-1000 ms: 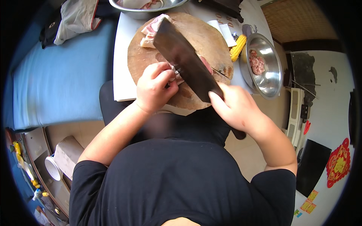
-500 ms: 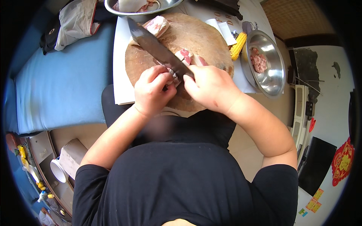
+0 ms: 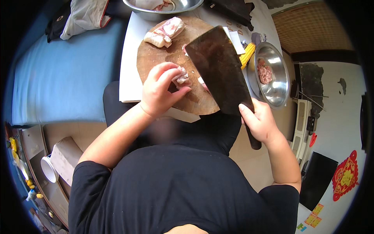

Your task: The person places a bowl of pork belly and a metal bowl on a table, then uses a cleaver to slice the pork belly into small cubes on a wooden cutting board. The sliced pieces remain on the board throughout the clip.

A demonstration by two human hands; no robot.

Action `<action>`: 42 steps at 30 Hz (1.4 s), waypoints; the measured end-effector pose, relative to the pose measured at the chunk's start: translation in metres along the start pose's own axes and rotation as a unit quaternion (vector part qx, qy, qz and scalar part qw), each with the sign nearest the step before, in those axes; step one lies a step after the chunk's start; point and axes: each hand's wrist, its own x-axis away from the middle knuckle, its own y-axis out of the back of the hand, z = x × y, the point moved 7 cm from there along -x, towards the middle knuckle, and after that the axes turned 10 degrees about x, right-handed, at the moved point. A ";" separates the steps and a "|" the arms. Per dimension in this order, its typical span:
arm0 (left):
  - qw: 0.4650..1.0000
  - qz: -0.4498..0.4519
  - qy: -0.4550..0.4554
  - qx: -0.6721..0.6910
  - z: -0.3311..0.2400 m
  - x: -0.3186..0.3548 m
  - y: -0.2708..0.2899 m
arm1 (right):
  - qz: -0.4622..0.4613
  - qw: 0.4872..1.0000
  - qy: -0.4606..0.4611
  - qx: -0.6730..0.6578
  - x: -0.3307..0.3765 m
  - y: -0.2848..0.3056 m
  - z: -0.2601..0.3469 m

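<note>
My right hand [image 3: 261,121] is wrapped around the handle of a broad dark cleaver [image 3: 220,68], lifted off the board's right side with its flat face showing. Under and beside the blade, parts of some cut meat [image 3: 203,84] peek out; the rest is hidden. My left hand [image 3: 160,87] curls its thumb and fingers around a small piece of pale meat [image 3: 181,76] on the round wooden chopping board [image 3: 156,56]. A larger chunk of fatty meat [image 3: 165,32] lies at the board's far left.
Right of the board, a steel bowl [image 3: 277,87] holds minced-looking meat [image 3: 265,74]. A corncob [image 3: 247,54] lies between bowl and board, near white paper [image 3: 236,42]. Another steel basin [image 3: 165,15] with meat stands behind. A blue sofa [image 3: 66,78] is at left.
The cleaver has lifted away from the meat and swung right with my right hand, its face turned up. My left hand's fingers have opened wider around the small piece.
</note>
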 end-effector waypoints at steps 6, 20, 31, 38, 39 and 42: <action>0.999 -0.027 -0.010 -0.015 0.004 0.005 0.009 | 0.009 0.999 0.032 0.036 0.011 -0.006 0.035; 0.999 0.027 -0.013 -0.043 0.000 -0.002 -0.006 | 0.110 0.989 -0.011 0.103 -0.009 -0.005 0.058; 0.998 0.015 -0.024 -0.057 -0.001 -0.003 -0.007 | 0.122 0.991 -0.012 0.051 -0.032 -0.015 0.054; 0.999 0.030 0.004 -0.044 0.002 0.000 -0.008 | 0.153 0.982 -0.028 0.107 -0.018 -0.011 0.044; 0.998 0.034 -0.002 -0.052 0.002 -0.001 -0.009 | 0.149 0.981 -0.012 0.121 -0.028 -0.013 0.053; 0.998 0.044 -0.001 -0.050 -0.001 -0.004 -0.010 | 0.046 0.979 0.117 0.162 -0.056 -0.021 0.078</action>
